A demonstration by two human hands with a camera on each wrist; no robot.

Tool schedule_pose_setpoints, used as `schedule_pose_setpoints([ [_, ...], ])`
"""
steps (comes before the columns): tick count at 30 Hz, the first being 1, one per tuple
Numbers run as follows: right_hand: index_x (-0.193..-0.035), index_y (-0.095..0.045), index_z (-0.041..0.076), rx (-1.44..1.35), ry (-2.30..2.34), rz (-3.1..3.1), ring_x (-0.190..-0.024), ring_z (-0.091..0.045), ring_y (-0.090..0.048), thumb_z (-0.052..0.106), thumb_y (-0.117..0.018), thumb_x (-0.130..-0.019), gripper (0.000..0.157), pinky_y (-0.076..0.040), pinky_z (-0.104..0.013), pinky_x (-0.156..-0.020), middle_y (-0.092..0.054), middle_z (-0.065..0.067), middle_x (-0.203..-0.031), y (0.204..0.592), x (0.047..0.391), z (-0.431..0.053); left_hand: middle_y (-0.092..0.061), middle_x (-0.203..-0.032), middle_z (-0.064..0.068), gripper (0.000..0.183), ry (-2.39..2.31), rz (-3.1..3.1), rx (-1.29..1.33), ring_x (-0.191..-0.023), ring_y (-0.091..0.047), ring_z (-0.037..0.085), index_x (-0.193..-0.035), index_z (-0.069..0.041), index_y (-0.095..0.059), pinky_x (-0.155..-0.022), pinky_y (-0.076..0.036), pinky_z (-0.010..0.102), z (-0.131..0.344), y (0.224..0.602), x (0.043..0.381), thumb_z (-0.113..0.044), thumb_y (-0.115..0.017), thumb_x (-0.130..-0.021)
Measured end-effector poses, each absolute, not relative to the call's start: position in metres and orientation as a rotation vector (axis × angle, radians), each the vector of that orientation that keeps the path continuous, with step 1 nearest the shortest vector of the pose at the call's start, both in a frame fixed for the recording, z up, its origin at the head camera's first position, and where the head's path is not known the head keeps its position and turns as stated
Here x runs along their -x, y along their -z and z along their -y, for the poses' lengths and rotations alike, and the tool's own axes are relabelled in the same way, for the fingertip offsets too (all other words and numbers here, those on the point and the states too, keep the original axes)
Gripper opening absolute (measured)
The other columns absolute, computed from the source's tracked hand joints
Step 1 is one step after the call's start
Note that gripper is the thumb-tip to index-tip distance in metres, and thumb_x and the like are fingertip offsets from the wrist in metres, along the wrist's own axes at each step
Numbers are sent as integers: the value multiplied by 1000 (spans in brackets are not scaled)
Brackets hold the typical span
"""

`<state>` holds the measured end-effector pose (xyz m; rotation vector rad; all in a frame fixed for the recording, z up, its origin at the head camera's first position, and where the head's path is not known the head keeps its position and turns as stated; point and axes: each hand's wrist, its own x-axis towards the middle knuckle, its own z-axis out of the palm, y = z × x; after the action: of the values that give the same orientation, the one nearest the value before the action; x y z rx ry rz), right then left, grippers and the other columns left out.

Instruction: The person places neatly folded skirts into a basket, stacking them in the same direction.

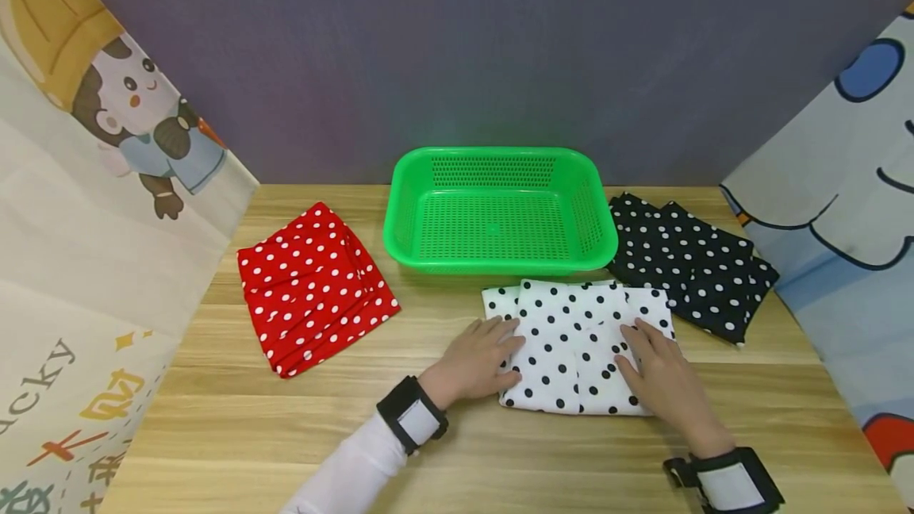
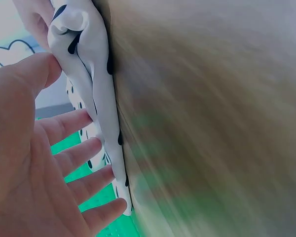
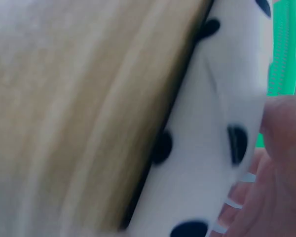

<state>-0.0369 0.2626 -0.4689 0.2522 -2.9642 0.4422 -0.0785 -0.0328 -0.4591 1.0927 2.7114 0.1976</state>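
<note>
A white cloth with black dots (image 1: 564, 343) lies folded on the table, just in front of the green basket. My left hand (image 1: 474, 359) rests at its left edge with fingers spread, the fingertips touching the fabric. On the opposite side, my right hand (image 1: 660, 371) lies over the right edge with its fingers extended. The left wrist view shows the left fingers (image 2: 76, 160) reaching along the cloth's layered fold (image 2: 106, 113). In the right wrist view, the dotted fabric (image 3: 202, 148) fills the middle and partly hides the right hand (image 3: 281, 168).
The green plastic basket (image 1: 500, 266) stands at the back centre. To the left lies a folded red cloth with white dots (image 1: 317, 292); at the back right, a black cloth with white dots (image 1: 685, 260) lies beside the basket. A dark wall (image 1: 493, 46) rises behind the wooden table (image 1: 236, 435).
</note>
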Motion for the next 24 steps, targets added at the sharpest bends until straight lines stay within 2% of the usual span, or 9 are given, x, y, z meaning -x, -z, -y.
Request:
schedule_pose_setpoints([
  [9, -124, -50, -4, -187, -423, 2997, -113, -53, -40, 19, -62, -83, 49, -35, -64, -89, -41, -33, -130, 469, 40, -259, -27, -150, 8, 58, -260, -2726, -1051, -137, -25, 30, -138, -14, -41, -111, -22, 43, 53, 460, 74, -43, -52, -89],
  [16, -129, -46, -2, -198, -433, 3082, -118, -52, -37, 23, -58, -87, 50, -33, -63, -93, -38, -31, -133, 468, 42, -246, -34, -146, 12, 58, -280, -2757, -1006, -135, -29, 32, -137, -11, -44, -110, -23, 43, 66, 457, 71, -38, -56, -86],
  [24, -130, -47, 0, -242, -465, 3075, -120, -48, -38, 24, -58, -87, 50, -33, -61, -96, -39, -29, -134, 470, 44, -231, -43, -139, 13, 54, -313, -2834, -943, -128, -38, 29, -132, -9, -50, -108, -28, 39, 84, 455, 64, -32, -60, -84],
])
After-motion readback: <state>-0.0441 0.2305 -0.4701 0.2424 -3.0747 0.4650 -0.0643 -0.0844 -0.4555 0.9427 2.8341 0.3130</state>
